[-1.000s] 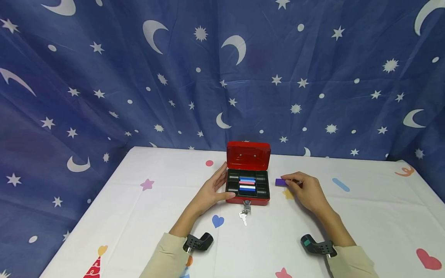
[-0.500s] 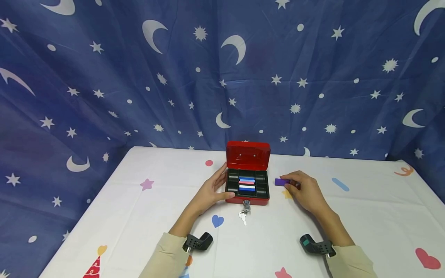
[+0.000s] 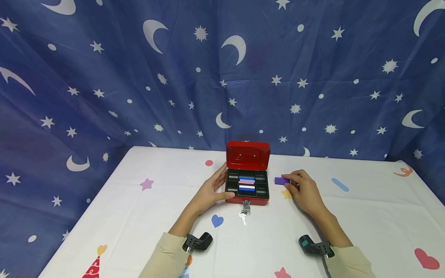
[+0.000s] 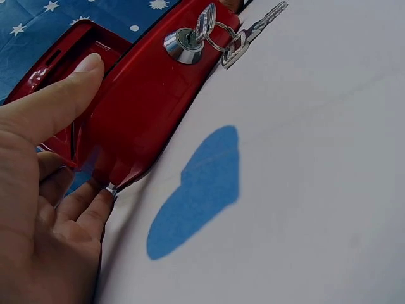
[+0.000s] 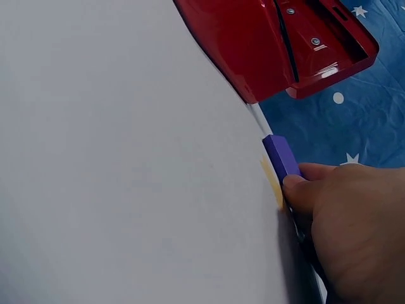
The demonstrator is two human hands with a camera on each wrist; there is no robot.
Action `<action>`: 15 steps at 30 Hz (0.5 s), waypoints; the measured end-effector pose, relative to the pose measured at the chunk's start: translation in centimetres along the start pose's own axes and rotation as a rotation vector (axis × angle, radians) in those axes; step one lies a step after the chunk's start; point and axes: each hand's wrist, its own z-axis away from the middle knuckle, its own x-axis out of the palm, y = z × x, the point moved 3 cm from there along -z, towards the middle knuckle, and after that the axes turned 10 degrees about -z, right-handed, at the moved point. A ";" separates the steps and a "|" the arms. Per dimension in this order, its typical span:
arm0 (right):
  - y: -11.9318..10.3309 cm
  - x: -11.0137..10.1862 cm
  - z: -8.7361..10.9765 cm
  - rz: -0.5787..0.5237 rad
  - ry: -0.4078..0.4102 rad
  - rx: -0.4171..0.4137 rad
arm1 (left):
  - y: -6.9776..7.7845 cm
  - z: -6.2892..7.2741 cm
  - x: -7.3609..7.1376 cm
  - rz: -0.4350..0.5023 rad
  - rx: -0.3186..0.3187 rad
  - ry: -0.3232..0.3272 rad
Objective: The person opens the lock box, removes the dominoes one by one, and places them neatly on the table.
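A small red cash box (image 3: 257,201) stands with its lid (image 3: 247,156) raised. My left hand (image 3: 210,193) holds its left side, thumb over the front corner and fingers along the side wall; some fingertips are hidden behind the box in the left wrist view. Several blue, pink and white pieces (image 3: 247,188) lie in the middle of its black tray (image 3: 232,186). One key sits in the front lock (image 4: 182,44), and another key (image 4: 262,24) hangs from its ring. Right of the box, my right hand (image 3: 307,193) pinches a purple rectangular block (image 5: 281,154) close over the table.
A white tablecloth (image 3: 264,247) printed with coloured hearts and stars covers the table. Behind its far edge hangs a blue curtain (image 3: 187,85) with moons and stars. Each wrist wears a black camera, such as the right one (image 3: 314,246).
The right hand has shifted slightly, and more of the purple block's right end shows between its fingers. The left hand and the cash box have stayed put.
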 end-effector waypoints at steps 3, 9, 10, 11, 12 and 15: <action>0.0 0.1 0.1 -0.002 0.011 -0.004 | 0.0 0.0 0.0 -0.001 -0.003 0.002; 0.1 0.1 0.2 0.001 0.020 -0.013 | 0.0 -0.1 0.1 0.009 0.003 0.003; 0.1 0.1 0.2 0.001 0.021 -0.015 | 0.0 -0.1 0.1 0.007 0.005 0.003; 0.1 0.1 0.2 0.000 0.025 -0.020 | 0.0 -0.1 0.1 0.005 0.007 0.003; 0.1 0.1 0.1 -0.002 0.028 -0.023 | 0.0 -0.1 0.1 0.005 0.011 0.003; 0.1 0.1 0.1 -0.006 0.034 -0.029 | 0.0 -0.1 0.0 0.006 0.017 0.002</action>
